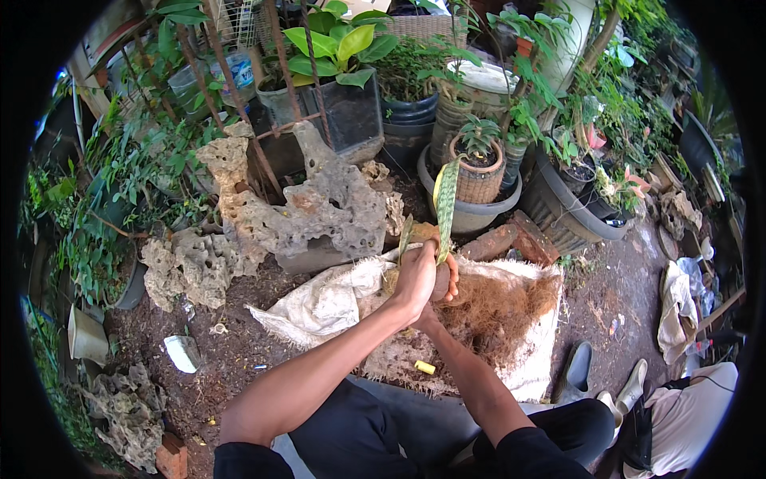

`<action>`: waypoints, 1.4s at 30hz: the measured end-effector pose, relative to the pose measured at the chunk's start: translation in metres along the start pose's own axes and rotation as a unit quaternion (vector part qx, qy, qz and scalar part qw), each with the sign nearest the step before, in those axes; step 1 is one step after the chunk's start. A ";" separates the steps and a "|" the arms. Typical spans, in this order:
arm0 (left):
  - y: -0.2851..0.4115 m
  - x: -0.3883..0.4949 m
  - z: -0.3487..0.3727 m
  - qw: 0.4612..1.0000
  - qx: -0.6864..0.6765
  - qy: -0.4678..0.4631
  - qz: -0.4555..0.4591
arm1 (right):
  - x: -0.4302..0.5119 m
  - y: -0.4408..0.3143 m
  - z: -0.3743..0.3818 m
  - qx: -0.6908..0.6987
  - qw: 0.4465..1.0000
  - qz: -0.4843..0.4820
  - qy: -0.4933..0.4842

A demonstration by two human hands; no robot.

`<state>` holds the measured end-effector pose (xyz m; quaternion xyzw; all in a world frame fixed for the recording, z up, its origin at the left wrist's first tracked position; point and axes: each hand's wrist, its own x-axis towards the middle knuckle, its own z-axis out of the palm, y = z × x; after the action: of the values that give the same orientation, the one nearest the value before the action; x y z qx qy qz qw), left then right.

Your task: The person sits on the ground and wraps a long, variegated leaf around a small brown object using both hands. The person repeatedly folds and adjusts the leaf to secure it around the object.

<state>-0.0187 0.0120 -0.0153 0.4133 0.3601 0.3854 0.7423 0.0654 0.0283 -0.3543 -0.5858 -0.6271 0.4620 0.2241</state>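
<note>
Over a white woven sack (529, 374), both my hands are closed around the base of a snake plant (446, 200). Its tall, yellow-edged leaf points up, and a shorter leaf stands to its left. My left hand (416, 275) wraps the near left side of the base. My right hand (453, 278) cups it from below and the right, largely hidden behind the left. Between them shows part of a brown, rounded lump (441, 282) at the plant's base. Loose brown coconut fibre (502, 305) lies on the sack beside my right hand. A small yellow cylinder (425, 367) rests nearer me.
Porous rocks (335, 203) stand beyond the sack to the left. Bricks (491, 242) and a grey basin (470, 218) holding a potted plant (479, 173) border its far side. Clogs (577, 365) and another person's leg (688, 413) are at the right.
</note>
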 end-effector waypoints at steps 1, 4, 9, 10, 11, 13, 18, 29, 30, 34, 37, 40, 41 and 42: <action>0.000 0.000 0.000 1.000 0.003 0.002 0.001 | 0.002 0.003 0.002 0.035 0.999 0.017 -0.014; 0.001 0.000 0.001 1.000 0.004 0.000 -0.004 | -0.006 0.000 0.003 -0.052 0.999 0.004 0.002; 0.001 -0.001 0.002 1.000 -0.006 -0.008 0.012 | -0.032 -0.048 -0.012 -0.061 0.993 -0.020 0.102; 0.001 -0.001 0.001 1.000 -0.007 -0.007 0.013 | -0.038 -0.058 -0.019 -0.038 0.995 0.024 0.088; 0.001 -0.002 0.001 1.000 -0.011 -0.010 0.011 | -0.043 -0.067 -0.024 -0.081 0.994 0.052 0.055; 0.001 -0.001 0.000 1.000 -0.012 -0.004 0.001 | -0.056 -0.078 -0.039 -0.128 0.985 0.113 0.024; 0.001 0.002 0.001 1.000 -0.018 -0.015 -0.013 | -0.064 -0.083 -0.052 -0.089 0.988 0.120 0.032; 0.008 -0.001 0.003 1.000 -0.015 0.004 0.009 | -0.063 -0.079 -0.062 0.264 0.956 0.121 -0.045; 0.008 -0.001 0.003 1.000 0.001 0.008 0.011 | -0.063 -0.083 -0.064 0.247 0.958 0.125 -0.070; 0.013 -0.003 -0.001 0.999 0.009 -0.014 0.030 | -0.068 -0.104 -0.079 0.199 0.957 0.165 -0.132; 0.021 -0.005 -0.007 0.999 0.017 -0.009 0.034 | -0.079 -0.127 -0.110 0.260 0.939 0.150 -0.171; 0.031 -0.009 -0.012 0.997 0.025 -0.007 0.074 | -0.093 -0.159 -0.155 0.354 0.901 0.160 -0.192; 0.034 -0.010 -0.012 0.997 0.027 0.006 0.068 | -0.099 -0.172 -0.173 0.388 0.886 0.170 -0.191; 0.035 -0.012 -0.011 0.998 -0.010 0.012 0.066 | -0.106 -0.184 -0.191 0.378 0.888 0.134 -0.226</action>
<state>-0.0435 0.0177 0.0139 0.4241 0.3370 0.4418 0.7152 0.1486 0.0101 -0.0817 -0.4154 -0.3543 0.8093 0.2166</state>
